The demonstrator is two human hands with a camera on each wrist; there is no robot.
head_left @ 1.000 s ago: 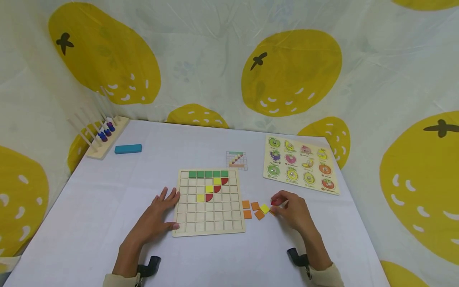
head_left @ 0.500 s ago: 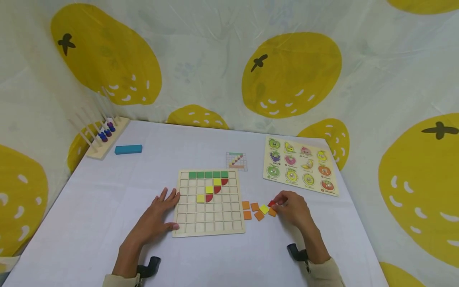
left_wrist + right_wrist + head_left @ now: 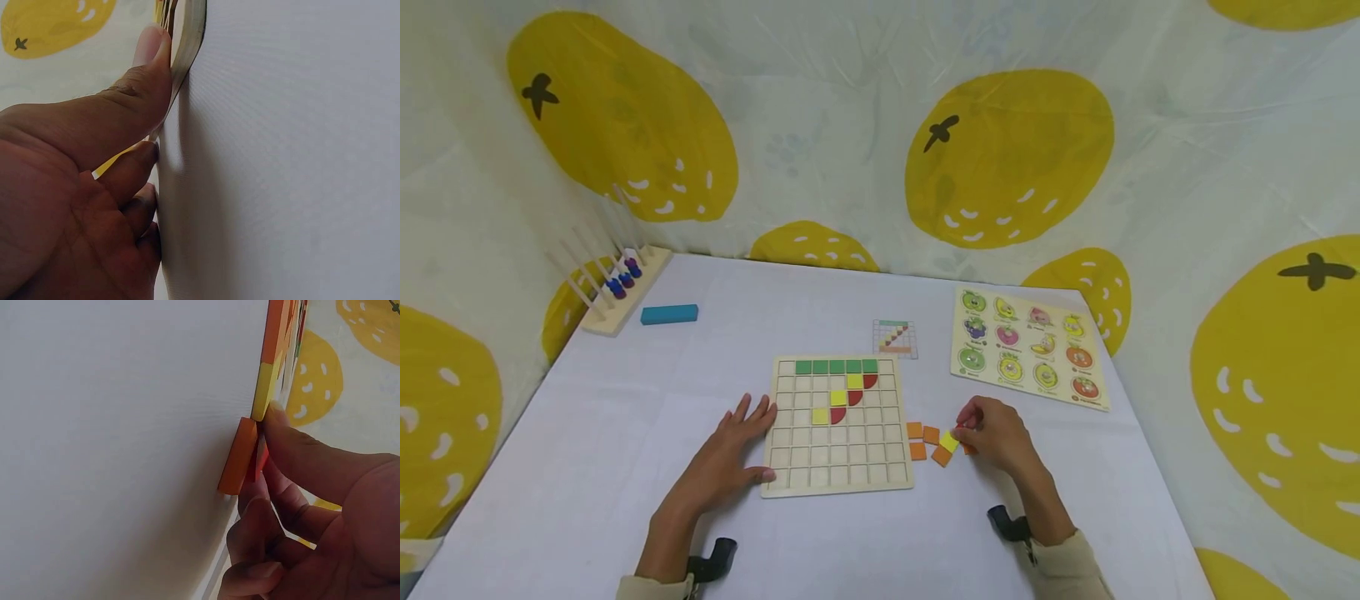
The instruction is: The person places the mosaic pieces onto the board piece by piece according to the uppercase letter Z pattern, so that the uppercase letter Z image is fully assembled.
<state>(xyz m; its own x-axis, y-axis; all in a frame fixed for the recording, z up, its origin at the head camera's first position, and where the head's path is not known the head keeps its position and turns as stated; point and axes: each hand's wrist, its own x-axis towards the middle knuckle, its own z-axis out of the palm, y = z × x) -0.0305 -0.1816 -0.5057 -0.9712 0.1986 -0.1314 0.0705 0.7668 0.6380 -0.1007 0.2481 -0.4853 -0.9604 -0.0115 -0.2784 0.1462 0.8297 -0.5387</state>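
A wooden grid board (image 3: 816, 475) lies on the table with a row of green squares (image 3: 837, 367) along its top. Below them, three yellow squares and three red quarter-round pieces (image 3: 854, 398) step down diagonally. My left hand (image 3: 718, 462) rests at the board's left edge, fingers spread and thumb against the rim (image 3: 187, 53). To the right of the board, my right hand (image 3: 997, 435) pinches a red piece (image 3: 255, 465), mostly hidden by the fingers. The thumb reaches the edge of a loose yellow tile (image 3: 950, 442). Several orange tiles (image 3: 931, 435) lie around it.
A small pattern card (image 3: 895, 339) lies behind the board. The fruit puzzle board (image 3: 1030, 346) is at the back right. At the back left stand a pegged wooden rack (image 3: 625, 293) with blue and purple beads and a teal block (image 3: 669, 314).
My right hand has moved left with the red piece. The loose yellow tile and nearby orange tiles have shifted and turned slightly. My left hand stays at the board.
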